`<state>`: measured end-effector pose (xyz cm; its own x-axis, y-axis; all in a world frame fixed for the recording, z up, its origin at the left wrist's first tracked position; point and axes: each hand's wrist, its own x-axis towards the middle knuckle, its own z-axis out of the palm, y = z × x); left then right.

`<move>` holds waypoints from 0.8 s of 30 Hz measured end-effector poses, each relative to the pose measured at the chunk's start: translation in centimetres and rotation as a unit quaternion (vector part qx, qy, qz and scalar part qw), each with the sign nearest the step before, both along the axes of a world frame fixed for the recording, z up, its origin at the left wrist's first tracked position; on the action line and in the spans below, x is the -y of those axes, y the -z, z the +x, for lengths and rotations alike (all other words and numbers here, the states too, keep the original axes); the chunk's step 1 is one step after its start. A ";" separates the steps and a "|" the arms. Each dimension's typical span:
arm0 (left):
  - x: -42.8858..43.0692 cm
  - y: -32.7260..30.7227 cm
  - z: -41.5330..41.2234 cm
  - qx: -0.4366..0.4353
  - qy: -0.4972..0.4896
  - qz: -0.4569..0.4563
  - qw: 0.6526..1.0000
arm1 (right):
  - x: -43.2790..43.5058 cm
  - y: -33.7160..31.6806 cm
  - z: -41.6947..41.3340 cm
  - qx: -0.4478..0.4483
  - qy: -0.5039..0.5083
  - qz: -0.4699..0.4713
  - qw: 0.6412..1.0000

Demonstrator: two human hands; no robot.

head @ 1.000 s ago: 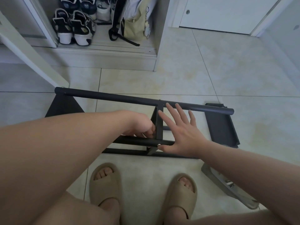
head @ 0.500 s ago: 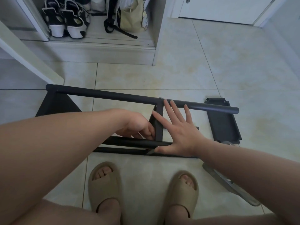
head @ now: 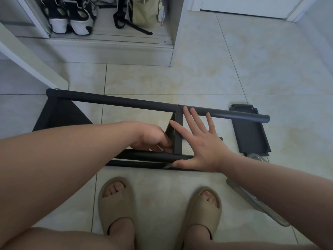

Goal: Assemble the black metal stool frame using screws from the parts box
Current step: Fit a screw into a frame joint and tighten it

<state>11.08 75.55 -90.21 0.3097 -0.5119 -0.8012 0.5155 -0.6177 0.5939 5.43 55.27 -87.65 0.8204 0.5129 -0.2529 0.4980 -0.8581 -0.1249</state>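
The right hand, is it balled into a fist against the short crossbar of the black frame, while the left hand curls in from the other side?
Not a fist. The head view shows the right hand open, its fingers spread flat against the short crossbar of the black frame. The left hand does curl in from the other side.

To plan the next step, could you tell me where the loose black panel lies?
In the head view, the black panel lies flat on the floor at right, partly under the right end of the long tube, beyond the right hand.
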 end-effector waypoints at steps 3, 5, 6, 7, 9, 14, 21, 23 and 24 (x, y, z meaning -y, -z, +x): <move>0.3 0.2 0.1 0.012 -0.004 -0.026 1.000 | 0.0 0.0 0.1 -0.001 0.001 0.003 1.000; 0.4 0.4 0.1 0.021 -0.008 -0.030 0.999 | 0.0 0.0 0.1 -0.002 0.003 0.004 1.000; 0.4 0.6 0.1 0.025 -0.010 -0.030 0.999 | 0.0 0.0 0.1 -0.002 0.003 0.004 1.000; 0.4 0.7 0.1 0.025 -0.013 -0.030 0.999 | 0.0 0.0 0.0 -0.003 0.004 0.005 1.000; 0.3 0.9 0.1 0.021 -0.022 -0.037 0.999 | 0.0 -0.1 0.0 -0.003 0.005 0.008 1.000; 0.6 0.8 -0.4 0.017 -0.050 -0.055 0.997 | 0.0 -0.2 -0.1 0.000 0.009 0.009 1.000; 0.3 0.6 -0.2 -0.001 -0.061 -0.064 0.996 | 0.0 -0.2 -0.1 -0.002 0.011 0.008 1.000; 0.3 0.7 -0.2 0.001 -0.057 -0.065 0.996 | 0.0 -0.3 0.0 -0.003 0.012 0.009 1.000; 0.2 0.8 -0.2 0.007 -0.055 -0.063 0.996 | 0.0 -0.3 0.0 -0.003 0.012 0.011 1.000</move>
